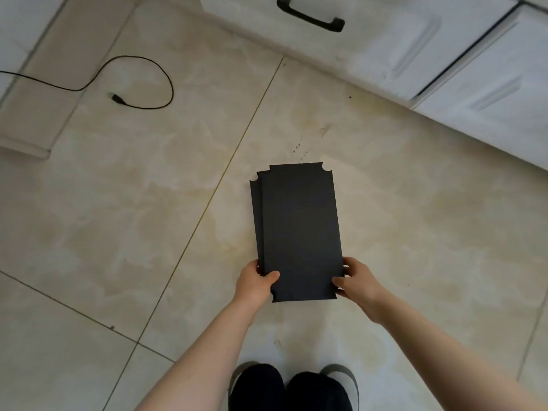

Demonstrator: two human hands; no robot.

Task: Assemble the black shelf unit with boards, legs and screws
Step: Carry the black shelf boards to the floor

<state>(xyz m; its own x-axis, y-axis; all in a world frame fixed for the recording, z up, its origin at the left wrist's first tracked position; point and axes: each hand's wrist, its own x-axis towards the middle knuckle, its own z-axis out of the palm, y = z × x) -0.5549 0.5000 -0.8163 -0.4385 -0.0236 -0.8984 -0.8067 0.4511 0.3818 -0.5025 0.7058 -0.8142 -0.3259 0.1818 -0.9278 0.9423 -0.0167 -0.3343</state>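
Observation:
A small stack of black shelf boards [299, 229] with notched corners is held above the tiled floor, long side pointing away from me. The top board sits slightly to the right of the ones under it, whose edges show at the left. My left hand [255, 283] grips the stack's near left edge, thumb on top. At the near right edge my right hand [357, 278] holds the stack, thumb on top and fingers underneath. No legs or screws are in view.
Beige floor tiles [148, 221] spread all around. A black cable with a plug [118, 97] lies at the far left. White cabinet fronts [444, 72] with a black handle [311, 16] run along the back and right. My feet [292, 387] stand just below the boards.

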